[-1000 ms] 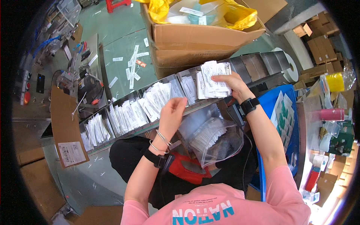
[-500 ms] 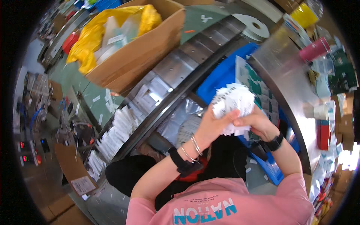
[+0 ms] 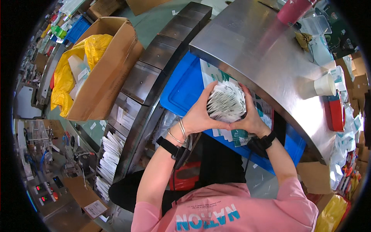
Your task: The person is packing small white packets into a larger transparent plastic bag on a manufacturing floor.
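Observation:
A thick stack of small white paper packets [image 3: 226, 102] sits between my two hands, its many edges facing up. My left hand [image 3: 201, 114] wraps the stack's left side, and my right hand [image 3: 253, 120] closes round its right side, with the thumbs meeting at the near edge. Beneath the hands is a blue plastic bin [image 3: 174, 94] with white-and-green printed sheets [image 3: 241, 138] in it. Some of the bin's contents are hidden by my hands and the stack.
A steel table [image 3: 247, 42] stands at the right, bearing a pink cylinder [image 3: 293, 11] and a white paper cup [image 3: 324, 85]. On the left runs a metal conveyor chute [image 3: 154, 54] with rows of white packets [image 3: 110, 154]. Beyond it stands a cardboard box [image 3: 112, 81] lined with a yellow bag [image 3: 62, 91].
My hands have gone from holding a fanned-out bunch of packets to clasping them as a compact stack. The view has swung toward the right, bringing in more of the steel table.

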The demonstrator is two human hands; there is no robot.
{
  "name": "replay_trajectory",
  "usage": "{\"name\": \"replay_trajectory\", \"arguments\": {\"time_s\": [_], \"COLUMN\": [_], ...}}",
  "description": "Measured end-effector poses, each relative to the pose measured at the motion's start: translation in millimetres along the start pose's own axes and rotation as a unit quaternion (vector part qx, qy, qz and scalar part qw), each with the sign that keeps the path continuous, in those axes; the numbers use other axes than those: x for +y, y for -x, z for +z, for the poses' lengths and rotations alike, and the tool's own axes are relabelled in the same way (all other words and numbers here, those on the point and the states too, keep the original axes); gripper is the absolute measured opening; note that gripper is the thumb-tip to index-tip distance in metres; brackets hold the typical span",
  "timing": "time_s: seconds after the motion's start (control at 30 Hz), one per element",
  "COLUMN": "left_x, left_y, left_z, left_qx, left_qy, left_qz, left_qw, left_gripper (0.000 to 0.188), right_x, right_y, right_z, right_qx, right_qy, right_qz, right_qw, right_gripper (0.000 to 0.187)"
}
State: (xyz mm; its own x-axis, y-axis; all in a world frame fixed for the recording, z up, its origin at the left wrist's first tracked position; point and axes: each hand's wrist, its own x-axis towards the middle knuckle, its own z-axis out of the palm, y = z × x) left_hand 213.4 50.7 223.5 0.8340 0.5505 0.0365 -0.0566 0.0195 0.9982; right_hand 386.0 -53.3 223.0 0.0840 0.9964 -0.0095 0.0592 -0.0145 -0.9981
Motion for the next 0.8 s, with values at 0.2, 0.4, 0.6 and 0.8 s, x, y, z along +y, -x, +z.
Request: {"name": "replay_trajectory", "arguments": {"time_s": [0.2, 0.4, 0.6, 0.8], "left_x": [-13, -20, -28, -14], "left_y": [-3, -2, -4, 3], "left_z": [4, 9, 13, -1], "left_qx": [0.003, 0.045, 0.07, -0.033], "left_qy": [0.048, 0.055, 0.049, -0.003], "left_qz": [0.007, 0.027, 0.035, 0.023], "left_qw": [0.999, 0.997, 0.996, 0.999], "left_gripper": [0.114, 0.108, 0.109, 0.112], "right_x": [7, 10, 28, 19], "right_y": [4, -7, -13, -11], "right_z": [1, 12, 17, 11], "right_qx": [-0.002, -0.021, 0.005, -0.024], "right_qy": [0.028, -0.016, -0.029, -0.025], "right_qz": [-0.037, -0.045, -0.043, -0.045], "right_qw": [0.999, 0.999, 0.999, 0.998], "right_gripper": [0.129, 0.122, 0.111, 0.117]}}
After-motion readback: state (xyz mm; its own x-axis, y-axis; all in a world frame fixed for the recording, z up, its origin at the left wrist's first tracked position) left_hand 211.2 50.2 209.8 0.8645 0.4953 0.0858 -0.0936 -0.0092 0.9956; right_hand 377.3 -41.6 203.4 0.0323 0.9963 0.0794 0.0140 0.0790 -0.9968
